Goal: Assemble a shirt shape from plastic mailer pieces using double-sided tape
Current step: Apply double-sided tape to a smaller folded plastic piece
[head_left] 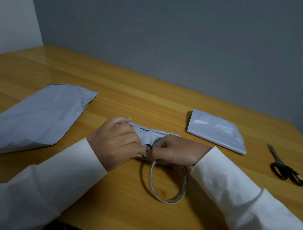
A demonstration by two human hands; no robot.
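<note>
A small grey mailer piece [151,134] lies at the middle of the wooden table [148,96], half hidden under both hands. My left hand [119,141] and my right hand [177,151] meet fingertip to fingertip at its near edge, pinching something small there; what it is cannot be made out. A thin roll of double-sided tape [167,183] stands on the table just below my right hand, touching it. A large grey mailer piece [37,117] lies at the left. A folded grey mailer piece [217,130] lies at the right.
Black-handled scissors [283,166] lie closed near the table's right edge. Grey walls stand behind the table, with a corner at the far left. A dark object shows just under the table's near edge.
</note>
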